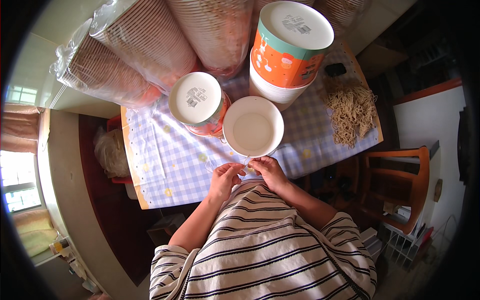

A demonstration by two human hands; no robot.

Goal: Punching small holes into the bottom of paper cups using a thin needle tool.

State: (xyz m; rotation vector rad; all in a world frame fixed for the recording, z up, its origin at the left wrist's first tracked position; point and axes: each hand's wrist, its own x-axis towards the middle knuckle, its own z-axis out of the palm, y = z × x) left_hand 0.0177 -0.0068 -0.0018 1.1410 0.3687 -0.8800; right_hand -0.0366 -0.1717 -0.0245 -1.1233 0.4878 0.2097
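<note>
At the table's near edge, my left hand [225,181] and my right hand [270,173] are close together, fingertips pinched. A thin string [246,160] shows between them, just below the rim of an open white paper tub [251,128]. Its far parts are too fine to follow. The tub's inside faces up, and a small dark hole shows near its far rim. Left of it stands an upside-down paper tub [195,98] with an orange printed side. Behind to the right rises a taller stack of upside-down tubs [290,52], orange and green on top, white below.
Several plastic-wrapped stacks of paper tubs [145,40] line the table's far side. A tangled heap of beige strings [351,112] lies at the right, beside a small black object [335,69]. A blue checked cloth [180,170] covers the table. A wooden chair [397,185] stands right.
</note>
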